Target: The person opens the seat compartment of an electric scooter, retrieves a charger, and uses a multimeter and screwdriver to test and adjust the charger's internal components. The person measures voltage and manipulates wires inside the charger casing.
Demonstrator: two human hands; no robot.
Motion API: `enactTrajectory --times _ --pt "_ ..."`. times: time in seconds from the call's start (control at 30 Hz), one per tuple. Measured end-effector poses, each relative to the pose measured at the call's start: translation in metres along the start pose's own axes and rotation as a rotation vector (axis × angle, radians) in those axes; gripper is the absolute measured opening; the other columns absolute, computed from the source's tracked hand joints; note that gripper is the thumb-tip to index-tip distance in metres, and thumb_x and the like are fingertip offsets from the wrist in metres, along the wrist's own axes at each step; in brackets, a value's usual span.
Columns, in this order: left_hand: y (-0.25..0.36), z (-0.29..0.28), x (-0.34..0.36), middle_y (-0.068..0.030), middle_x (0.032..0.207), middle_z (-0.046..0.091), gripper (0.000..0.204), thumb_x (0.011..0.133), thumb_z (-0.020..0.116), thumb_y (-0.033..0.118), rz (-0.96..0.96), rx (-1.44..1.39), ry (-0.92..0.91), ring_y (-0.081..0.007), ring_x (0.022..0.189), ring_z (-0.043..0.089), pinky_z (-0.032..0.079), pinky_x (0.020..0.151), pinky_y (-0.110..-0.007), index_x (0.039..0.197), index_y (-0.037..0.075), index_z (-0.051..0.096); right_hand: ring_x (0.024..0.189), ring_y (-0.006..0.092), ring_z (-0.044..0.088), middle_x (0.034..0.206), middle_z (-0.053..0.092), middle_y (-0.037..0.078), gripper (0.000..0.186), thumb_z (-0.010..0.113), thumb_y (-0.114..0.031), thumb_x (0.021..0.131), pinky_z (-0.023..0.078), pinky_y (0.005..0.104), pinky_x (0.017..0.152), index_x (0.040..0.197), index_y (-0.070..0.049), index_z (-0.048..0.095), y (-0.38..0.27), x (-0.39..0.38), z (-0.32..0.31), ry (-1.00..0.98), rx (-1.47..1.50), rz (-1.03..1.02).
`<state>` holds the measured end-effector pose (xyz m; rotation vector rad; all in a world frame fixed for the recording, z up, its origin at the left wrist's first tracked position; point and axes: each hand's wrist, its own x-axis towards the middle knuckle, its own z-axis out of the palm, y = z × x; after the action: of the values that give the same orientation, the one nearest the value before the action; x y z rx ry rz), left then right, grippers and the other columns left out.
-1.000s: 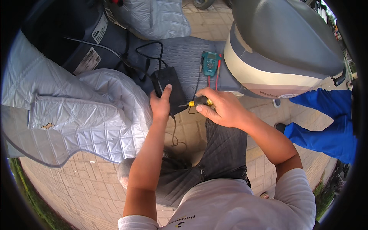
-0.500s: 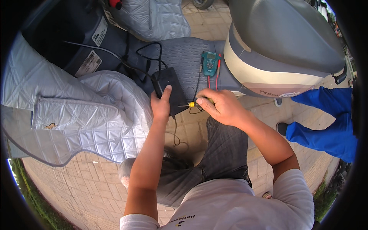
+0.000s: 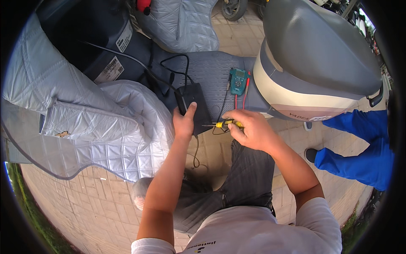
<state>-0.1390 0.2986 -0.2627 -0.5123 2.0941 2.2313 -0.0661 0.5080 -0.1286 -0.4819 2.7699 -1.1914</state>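
Observation:
My left hand (image 3: pixel 184 122) presses on the near end of a black box-shaped charger (image 3: pixel 193 106) lying on the scooter's grey footboard (image 3: pixel 209 70), thumb on its top. My right hand (image 3: pixel 248 129) grips a yellow-handled screwdriver (image 3: pixel 220 124), its metal tip pointing left at the charger's right side. A teal multimeter (image 3: pixel 238 81) lies on the footboard beyond my right hand, with a red and a black lead running down toward it.
The scooter's grey seat (image 3: pixel 313 55) rises at the right. A silver quilted leg cover (image 3: pixel 84 122) hangs at the left. Black cables (image 3: pixel 173 63) loop behind the charger. Another person's blue trouser legs (image 3: pixel 359 148) stand on the paved ground at the right.
My right hand has shifted slightly, bringing the screwdriver tip closer to the charger's side. My left hand stays on the charger.

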Motion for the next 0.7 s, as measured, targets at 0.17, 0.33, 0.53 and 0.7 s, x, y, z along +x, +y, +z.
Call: enactTrajectory --times 0.17,0.33,0.53,0.7 --pt "-0.007 -0.001 0.003 -0.0158 0.104 0.066 0.060 0.082 0.077 0.035 0.012 -0.005 -0.015 -0.0207 0.093 0.062 0.049 0.085 -0.030 0.116 -0.008 0.055 0.071 0.0342 0.063 0.080 0.063 0.012 0.020 0.060 -0.019 0.089 0.049 0.0427 0.064 0.104 -0.007 0.062 0.004 0.000 0.002 0.025 0.080 0.099" --pt "-0.008 0.001 0.003 -0.0155 0.103 0.066 0.058 0.082 0.077 0.035 0.023 -0.037 -0.016 -0.0204 0.091 0.062 0.049 0.083 -0.031 0.115 -0.008 0.055 0.064 0.0368 0.063 0.067 0.063 0.014 0.020 0.058 -0.023 0.092 0.048 0.0440 0.060 0.103 -0.007 0.063 0.002 0.000 0.012 0.231 0.001 -0.105" --pt "-0.008 0.000 0.003 -0.0154 0.103 0.066 0.059 0.082 0.078 0.035 0.026 -0.013 -0.007 -0.0205 0.092 0.062 0.050 0.083 -0.031 0.115 -0.008 0.055 0.085 0.0356 0.065 0.098 0.066 0.015 0.028 0.062 -0.017 0.085 0.049 0.0430 0.068 0.111 -0.008 0.059 -0.002 -0.006 -0.002 0.021 -0.027 0.002" --pt "-0.010 0.000 0.005 -0.0157 0.104 0.066 0.059 0.082 0.078 0.035 0.033 0.012 0.005 -0.0205 0.092 0.062 0.049 0.084 -0.031 0.115 -0.008 0.056 0.086 0.0356 0.065 0.097 0.067 0.014 0.024 0.063 -0.015 0.084 0.049 0.0427 0.069 0.107 -0.008 0.061 -0.004 -0.007 -0.001 0.054 -0.013 0.015"
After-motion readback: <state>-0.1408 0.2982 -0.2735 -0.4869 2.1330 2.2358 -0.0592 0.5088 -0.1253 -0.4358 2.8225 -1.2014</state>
